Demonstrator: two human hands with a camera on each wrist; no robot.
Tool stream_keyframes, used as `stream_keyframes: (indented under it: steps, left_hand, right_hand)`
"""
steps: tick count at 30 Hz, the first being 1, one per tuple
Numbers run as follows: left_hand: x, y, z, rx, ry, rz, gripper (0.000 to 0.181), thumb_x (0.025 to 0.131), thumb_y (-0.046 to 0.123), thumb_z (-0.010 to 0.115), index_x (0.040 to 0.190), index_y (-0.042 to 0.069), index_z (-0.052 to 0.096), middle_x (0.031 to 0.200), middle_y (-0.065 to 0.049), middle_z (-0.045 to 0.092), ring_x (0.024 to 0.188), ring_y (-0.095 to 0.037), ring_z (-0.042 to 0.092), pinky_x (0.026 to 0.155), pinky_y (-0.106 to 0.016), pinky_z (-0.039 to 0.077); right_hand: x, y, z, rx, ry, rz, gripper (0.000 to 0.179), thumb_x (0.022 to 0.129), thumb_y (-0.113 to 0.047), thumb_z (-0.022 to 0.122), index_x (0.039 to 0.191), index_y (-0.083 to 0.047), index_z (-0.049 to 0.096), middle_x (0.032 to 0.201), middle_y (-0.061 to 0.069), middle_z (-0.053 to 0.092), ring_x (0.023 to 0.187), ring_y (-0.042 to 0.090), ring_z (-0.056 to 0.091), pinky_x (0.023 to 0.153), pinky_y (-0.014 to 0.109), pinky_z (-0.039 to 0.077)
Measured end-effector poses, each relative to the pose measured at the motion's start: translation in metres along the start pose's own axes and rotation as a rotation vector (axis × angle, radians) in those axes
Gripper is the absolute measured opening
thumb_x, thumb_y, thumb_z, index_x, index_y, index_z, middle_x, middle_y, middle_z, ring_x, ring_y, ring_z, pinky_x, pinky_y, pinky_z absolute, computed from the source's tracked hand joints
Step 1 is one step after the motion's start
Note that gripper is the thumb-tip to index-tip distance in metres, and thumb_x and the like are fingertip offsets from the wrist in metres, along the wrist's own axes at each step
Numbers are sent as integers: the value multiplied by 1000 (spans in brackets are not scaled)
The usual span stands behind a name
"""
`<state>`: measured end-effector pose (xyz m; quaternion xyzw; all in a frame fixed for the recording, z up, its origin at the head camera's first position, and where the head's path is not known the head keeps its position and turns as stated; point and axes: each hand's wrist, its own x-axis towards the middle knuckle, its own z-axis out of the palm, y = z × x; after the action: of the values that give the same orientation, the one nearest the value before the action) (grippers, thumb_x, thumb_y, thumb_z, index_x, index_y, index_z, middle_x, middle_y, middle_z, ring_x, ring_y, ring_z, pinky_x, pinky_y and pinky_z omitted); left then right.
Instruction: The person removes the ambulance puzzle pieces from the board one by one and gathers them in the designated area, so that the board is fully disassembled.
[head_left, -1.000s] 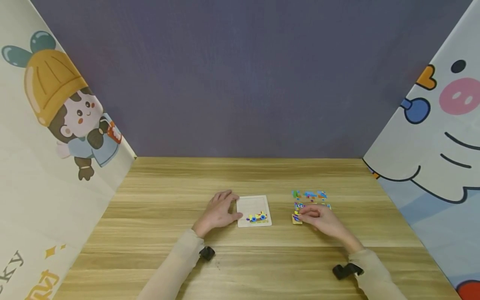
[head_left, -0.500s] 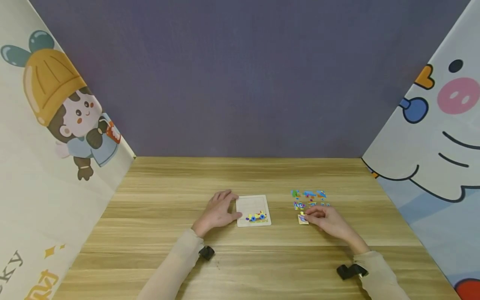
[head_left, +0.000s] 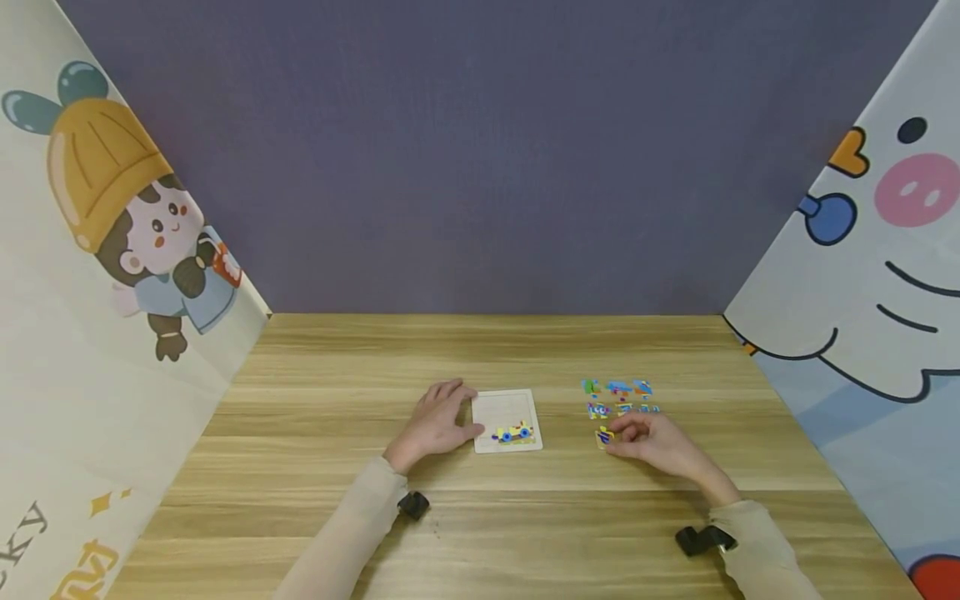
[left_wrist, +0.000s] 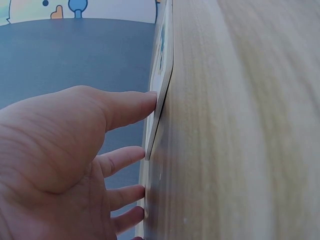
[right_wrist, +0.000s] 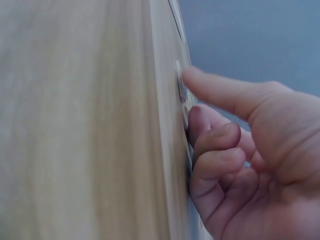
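Observation:
A pale square puzzle board [head_left: 504, 408] lies on the wooden table, with a joined strip of puzzle pieces [head_left: 513, 434] showing a yellow vehicle along its near edge. My left hand [head_left: 437, 422] rests at the board's left side, fingers fairly straight. In the left wrist view, the thumb [left_wrist: 135, 106] touches the board's edge and the index fingertip is at its corner. To the right, my right hand [head_left: 654, 442] pinches a single puzzle piece [head_left: 603, 437] between thumb and index finger, low over the table. In the right wrist view, the other fingers are curled under.
Several loose puzzle pieces [head_left: 618, 388] lie in rows behind the right hand, some partly covered by it. A dark panel [head_left: 480, 167] rises at the table's back edge. Printed walls [head_left: 832, 350] close off both sides.
My right hand has shifted slightly right with the puzzle piece, then the piece has turned a little between the fingers. The left hand and board have stayed in place.

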<state>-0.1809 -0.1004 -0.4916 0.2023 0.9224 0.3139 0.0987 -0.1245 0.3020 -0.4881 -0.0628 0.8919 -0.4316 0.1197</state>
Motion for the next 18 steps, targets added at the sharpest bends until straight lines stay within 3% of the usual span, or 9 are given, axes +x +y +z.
stream_keyframes:
  steps: [18]
  left_hand:
    - [0,-1,1,7,5,0,59,98,39,75,148,13,58,170,-22,36,157,-44,31,129,-67,23]
  right_hand:
    - [2,0,1,-15,-5,8,41,93,-23,84,124,1,72,90,4,67,77,9,57,67,22,48]
